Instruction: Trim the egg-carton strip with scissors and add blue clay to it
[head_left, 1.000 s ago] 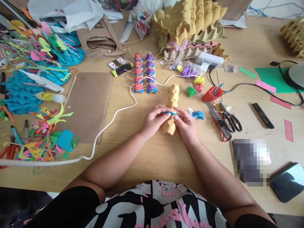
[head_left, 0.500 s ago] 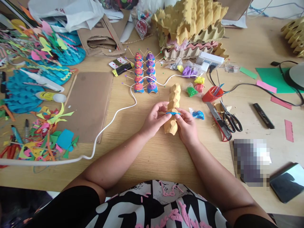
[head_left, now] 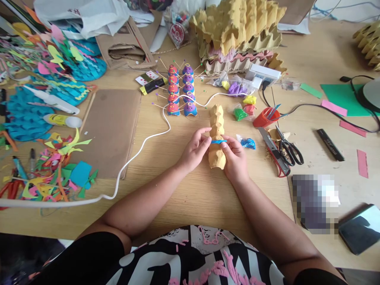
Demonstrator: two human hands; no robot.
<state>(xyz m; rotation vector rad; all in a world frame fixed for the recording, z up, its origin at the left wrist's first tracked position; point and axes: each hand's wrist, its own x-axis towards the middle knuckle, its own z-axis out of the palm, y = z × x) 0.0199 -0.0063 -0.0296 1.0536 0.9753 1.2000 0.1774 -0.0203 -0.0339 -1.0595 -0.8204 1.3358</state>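
A yellow egg-carton strip [head_left: 217, 158] of several bumps lies lengthwise on the table in front of me. Across one of its bumps runs a thin blue clay strip [head_left: 217, 141]. My left hand [head_left: 197, 148] pinches the left end of the blue strip between thumb and fingers. On the other side, my right hand [head_left: 234, 154] has its thumb and fingers closed at the strip's right end, beside the carton. A small bag of blue clay [head_left: 248, 143] rests just right of my right hand.
Painted red cups [head_left: 173, 95] and purple cups [head_left: 189, 95] stand behind the white cable [head_left: 145, 141]. To the right are an orange cup [head_left: 265, 117], a cutter [head_left: 274, 152] and scissors [head_left: 289, 152]. Cardboard [head_left: 111, 130] and paper scraps [head_left: 59, 170] lie left.
The carton strip's near end has shifted slightly right. The blue strip has moved a little right, and my left thumb has drawn back from over the carton.
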